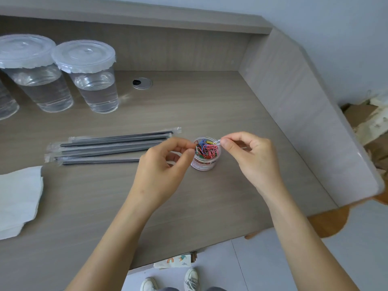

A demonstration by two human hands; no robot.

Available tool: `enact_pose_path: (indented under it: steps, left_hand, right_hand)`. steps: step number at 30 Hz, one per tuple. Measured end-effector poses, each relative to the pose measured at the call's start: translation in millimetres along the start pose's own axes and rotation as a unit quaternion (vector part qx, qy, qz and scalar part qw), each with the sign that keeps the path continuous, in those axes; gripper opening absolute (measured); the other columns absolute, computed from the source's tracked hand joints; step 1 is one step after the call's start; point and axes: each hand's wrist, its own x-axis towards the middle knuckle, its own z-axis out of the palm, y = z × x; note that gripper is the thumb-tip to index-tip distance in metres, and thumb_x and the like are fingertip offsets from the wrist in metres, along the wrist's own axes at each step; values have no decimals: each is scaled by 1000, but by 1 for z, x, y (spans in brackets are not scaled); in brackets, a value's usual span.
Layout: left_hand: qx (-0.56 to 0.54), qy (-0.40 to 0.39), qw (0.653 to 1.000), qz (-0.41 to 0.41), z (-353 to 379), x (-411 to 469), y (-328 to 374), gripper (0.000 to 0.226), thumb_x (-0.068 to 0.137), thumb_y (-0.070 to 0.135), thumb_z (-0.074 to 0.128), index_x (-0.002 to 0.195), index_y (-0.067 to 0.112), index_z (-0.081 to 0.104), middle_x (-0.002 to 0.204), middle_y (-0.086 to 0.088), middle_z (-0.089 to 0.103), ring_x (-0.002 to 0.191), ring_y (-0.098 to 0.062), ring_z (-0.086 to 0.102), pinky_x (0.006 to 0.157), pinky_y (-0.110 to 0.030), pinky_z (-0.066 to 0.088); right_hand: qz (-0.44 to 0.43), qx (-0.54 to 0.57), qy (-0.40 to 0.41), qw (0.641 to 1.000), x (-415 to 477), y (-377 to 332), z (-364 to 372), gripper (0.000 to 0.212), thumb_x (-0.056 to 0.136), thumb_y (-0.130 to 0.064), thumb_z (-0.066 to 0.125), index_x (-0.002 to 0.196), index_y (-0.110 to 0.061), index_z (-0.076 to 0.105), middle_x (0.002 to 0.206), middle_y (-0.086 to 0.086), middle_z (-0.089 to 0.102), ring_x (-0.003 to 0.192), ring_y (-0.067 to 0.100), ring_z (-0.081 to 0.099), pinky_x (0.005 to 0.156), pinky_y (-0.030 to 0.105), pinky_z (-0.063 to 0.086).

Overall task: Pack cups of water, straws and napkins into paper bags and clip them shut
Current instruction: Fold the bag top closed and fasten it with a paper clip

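Note:
A small clear tub of coloured paper clips [206, 156] stands open on the grey desk [210, 106]. My right hand [249, 156] pinches a white paper clip [217, 142] just above the tub's right rim. My left hand [165, 164] hovers at the tub's left side with thumb and forefinger curled together; whether it pinches a clip is unclear. Several wrapped black straws [109, 147] lie left of the tub. Two lidded cups of water [94, 77] stand at the back left, a third partly cut off. White napkins [17, 200] lie at the left edge.
A cable grommet [142, 82] sits in the desk behind the tub. A raised side panel [304, 114] walls the desk on the right and a back panel runs behind the cups. Patterned paper [175, 261] lies on the floor by my shoes.

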Motion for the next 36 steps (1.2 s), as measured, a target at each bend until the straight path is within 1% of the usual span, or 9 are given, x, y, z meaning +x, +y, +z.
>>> enact_pose_path:
  steps: [5, 10, 14, 19, 24, 29, 31, 33, 36]
  left_hand:
    - [-20, -55, 998, 15, 7, -9, 6, 18, 86, 17, 62, 77, 32, 66, 64, 25, 58, 53, 1, 48, 51, -6, 33]
    - [-28, -91, 995, 44, 31, -28, 29, 20, 85, 16, 63, 76, 34, 65, 62, 26, 58, 54, 1, 49, 53, -5, 35]
    - [-7, -142, 985, 93, 81, -53, 53, 9, 81, 30, 60, 78, 38, 64, 77, 25, 64, 72, 3, 57, 65, -5, 39]
    - [25, -192, 968, 158, 192, -93, 77, 11, 81, 37, 57, 87, 34, 66, 83, 22, 65, 75, 3, 60, 67, -6, 41]
    - [68, -237, 957, 156, 324, -121, 91, 10, 82, 31, 57, 85, 31, 67, 73, 21, 63, 73, 2, 60, 65, -12, 46]
    - [101, -312, 934, 145, 444, -120, 106, 20, 85, 18, 62, 80, 37, 61, 71, 22, 61, 74, 8, 57, 62, -2, 39]
    - [104, -331, 928, 134, 494, -112, 107, 6, 84, 30, 61, 82, 36, 62, 71, 18, 62, 72, 5, 57, 63, -5, 40]
    - [114, -338, 923, 143, 545, -100, 106, 13, 79, 44, 56, 86, 36, 64, 70, 15, 62, 71, -2, 58, 66, -14, 44]
    - [103, -367, 914, 137, 627, -76, 110, 5, 86, 26, 61, 88, 28, 66, 70, 20, 58, 73, 7, 55, 63, -6, 40]
  right_hand:
    - [48, 36, 42, 997, -32, 0, -16, 21, 84, -18, 66, 68, -31, 66, 64, -11, 66, 66, 8, 58, 64, 22, 46]
    - [74, 97, 75, 990, -66, 2, -47, 17, 86, -13, 60, 74, -22, 66, 68, -12, 68, 63, 0, 63, 65, 14, 47]
    - [62, 142, 139, 978, -94, 14, -97, 15, 88, -8, 57, 80, -17, 66, 76, -13, 71, 62, 6, 66, 62, 14, 48]
    - [53, 150, 200, 967, -135, 58, -193, 14, 87, -5, 57, 81, -14, 65, 74, -8, 72, 64, 10, 67, 61, 13, 47]
    - [100, 126, 247, 956, -171, 129, -306, 17, 87, -4, 59, 78, -17, 66, 73, -6, 72, 66, 11, 68, 63, 13, 47]
    - [176, 117, 310, 927, -190, 193, -398, 14, 86, -4, 58, 75, -12, 62, 73, -5, 72, 66, 10, 68, 61, 12, 47]
    - [199, 101, 323, 920, -186, 223, -431, 14, 86, -6, 57, 74, -13, 59, 74, -6, 72, 68, 11, 69, 63, 16, 49]
    - [225, 75, 329, 914, -177, 254, -462, 14, 84, -9, 56, 71, -14, 57, 75, -7, 72, 72, 13, 69, 66, 26, 50]
    - [244, 43, 332, 910, -155, 304, -513, 11, 81, -16, 56, 70, -15, 54, 75, -9, 72, 76, 12, 69, 69, 31, 51]
